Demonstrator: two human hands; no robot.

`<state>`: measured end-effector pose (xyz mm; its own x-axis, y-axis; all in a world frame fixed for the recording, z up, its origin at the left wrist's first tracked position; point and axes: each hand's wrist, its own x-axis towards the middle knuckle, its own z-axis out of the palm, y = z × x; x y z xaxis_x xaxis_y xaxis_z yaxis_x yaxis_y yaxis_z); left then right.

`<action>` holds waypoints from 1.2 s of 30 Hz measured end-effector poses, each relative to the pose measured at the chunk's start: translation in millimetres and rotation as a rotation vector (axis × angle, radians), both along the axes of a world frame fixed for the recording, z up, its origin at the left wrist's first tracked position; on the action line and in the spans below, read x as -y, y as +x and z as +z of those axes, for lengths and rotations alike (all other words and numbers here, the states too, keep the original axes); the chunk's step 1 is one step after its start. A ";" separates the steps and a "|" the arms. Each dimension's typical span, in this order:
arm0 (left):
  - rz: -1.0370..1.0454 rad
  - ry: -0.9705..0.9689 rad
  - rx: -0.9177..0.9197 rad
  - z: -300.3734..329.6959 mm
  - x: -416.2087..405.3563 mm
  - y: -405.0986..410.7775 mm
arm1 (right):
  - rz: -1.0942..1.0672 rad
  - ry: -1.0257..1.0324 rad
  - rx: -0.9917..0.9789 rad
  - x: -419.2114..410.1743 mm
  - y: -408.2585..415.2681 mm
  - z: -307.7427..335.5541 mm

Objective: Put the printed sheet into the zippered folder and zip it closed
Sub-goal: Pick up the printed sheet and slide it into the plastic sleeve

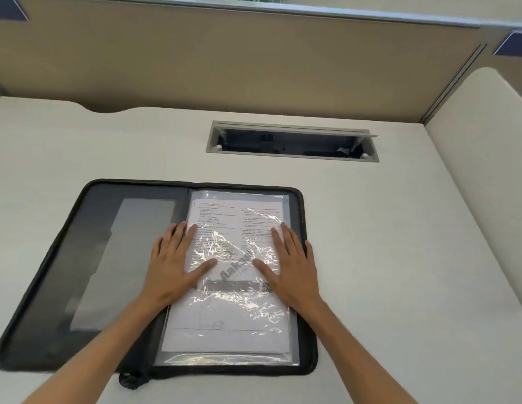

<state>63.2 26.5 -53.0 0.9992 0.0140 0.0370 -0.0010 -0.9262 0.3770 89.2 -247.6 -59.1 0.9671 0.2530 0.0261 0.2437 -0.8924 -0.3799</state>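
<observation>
Printed sheet (pixel 224 313) sits inside a clear plastic sleeve (pixel 233 358) on the right half of the open zippered folder (pixel 50 287). Left hand (pixel 173 268) and right hand (pixel 291 268) lie flat, fingers spread, gripping nothing. Risk: crinkled sleeve edge overhangs the track and snags the zipper pull (pixel 128 380) at closing.

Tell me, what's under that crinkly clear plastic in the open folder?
A printed sheet lies under the clear sleeve on the right half of the zippered folder. The left hand and right hand press flat on it, covering parts of the text. Anything beneath the sheet is hidden.
</observation>
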 end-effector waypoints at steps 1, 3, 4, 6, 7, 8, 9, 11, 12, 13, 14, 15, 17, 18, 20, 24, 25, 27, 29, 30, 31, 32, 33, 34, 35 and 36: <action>0.001 0.016 0.009 -0.4 2.3 3.0 | -0.002 -0.007 0.004 2.6 3.6 -0.2; -0.007 0.041 0.024 -0.7 8.6 10.8 | -0.006 -0.012 0.003 7.8 11.0 -0.4; -0.010 0.044 0.022 -0.8 11.7 15.7 | -0.007 -0.011 0.005 10.7 15.4 -0.5; -0.009 0.037 0.009 -1.1 18.2 26.7 | -0.013 -0.006 0.012 17.6 25.2 -0.9; -0.009 0.033 0.004 -0.7 21.8 31.3 | -0.017 -0.006 0.014 21.6 29.6 -0.5; -0.008 0.028 0.000 -0.3 25.3 35.8 | -0.018 -0.007 0.014 25.5 34.3 0.0; -0.009 0.025 -0.006 0.0 28.6 40.3 | -0.018 -0.010 0.013 29.3 38.8 0.7; -0.019 0.019 -0.023 1.0 33.9 46.1 | -0.017 -0.016 0.012 35.4 44.8 2.2; -0.026 0.005 -0.031 1.6 35.1 47.9 | -0.015 -0.018 0.012 37.2 46.8 2.8; -0.033 -0.018 -0.041 2.4 34.7 49.0 | -0.011 -0.020 0.010 38.3 47.7 3.4; -0.040 -0.039 -0.049 3.3 32.9 49.5 | -0.007 -0.020 0.006 39.0 47.9 4.2; -0.045 -0.052 -0.052 3.9 30.1 49.0 | -0.005 -0.014 -0.001 39.2 47.7 5.1; -0.046 -0.057 -0.047 4.7 22.2 45.1 | -0.005 0.016 -0.021 38.8 46.9 6.9; -0.042 -0.059 -0.043 4.7 18.0 42.0 | -0.012 0.043 -0.030 38.4 46.5 7.9; -0.033 -0.066 -0.038 3.7 10.1 33.4 | -0.047 0.113 -0.057 37.2 45.3 10.3; -0.050 -0.088 -0.053 1.8 1.7 17.4 | -0.065 0.164 -0.134 39.6 41.8 14.0; -0.057 -0.098 -0.056 1.8 0.7 14.3 | -0.058 0.173 -0.148 40.7 41.1 15.4; -0.057 -0.115 -0.051 3.3 -1.7 9.5 | -0.052 0.203 -0.171 42.7 40.6 19.8; -0.036 -0.101 -0.030 5.3 -7.2 5.5 | -0.050 0.254 -0.165 42.7 39.1 26.7; -0.021 -0.085 -0.015 5.8 -11.1 3.7 | -0.056 0.288 -0.139 42.6 37.8 29.7; -0.004 -0.068 0.004 6.3 -15.8 1.9 | -0.070 0.311 -0.105 42.4 35.4 32.0; 0.015 -0.052 0.021 7.2 -21.3 -0.1 | -0.093 0.313 -0.072 42.5 32.3 33.6; 0.037 -0.040 0.036 8.4 -27.3 -1.8 | -0.115 0.294 -0.042 43.1 29.1 34.4; 0.061 -0.030 0.048 9.7 -33.4 -3.6 | -0.132 0.270 -0.018 44.1 25.9 34.5; 0.087 -0.019 0.056 11.1 -39.9 -5.5 | -0.140 0.250 -0.008 45.3 23.0 34.3; 0.124 -0.006 0.063 12.4 -46.9 -7.5 | -0.142 0.236 -0.017 46.7 20.3 34.0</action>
